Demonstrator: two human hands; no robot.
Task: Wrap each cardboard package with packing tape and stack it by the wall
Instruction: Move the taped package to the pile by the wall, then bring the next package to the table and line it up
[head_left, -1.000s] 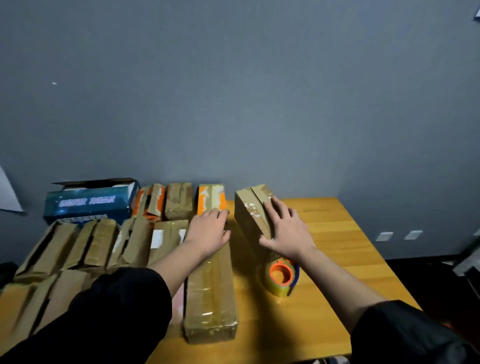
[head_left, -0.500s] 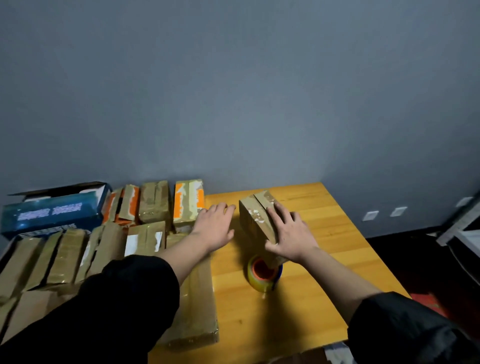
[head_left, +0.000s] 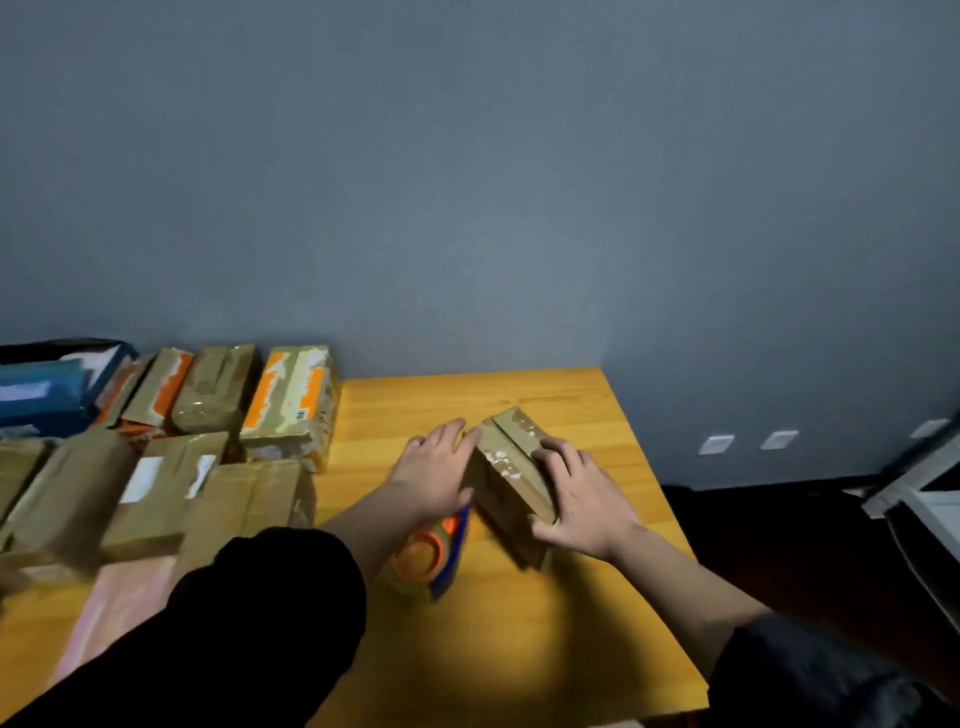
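Cardboard package (head_left: 511, 475): on the table (head_left: 571, 613), toward its right edge, tilted. Right hand (head_left: 582, 499) curled round its right side; left hand (head_left: 436, 470) flat against its left face. Stiff, apparently light; tape-slick. Best taken by opposite long sides.

Both hands hold one cardboard package (head_left: 511, 470) on the wooden table (head_left: 571, 613) — the left hand (head_left: 439, 470) flat against its side, the right hand (head_left: 582, 496) curled over its top. A tape dispenser (head_left: 431, 553) lies just under the left wrist.
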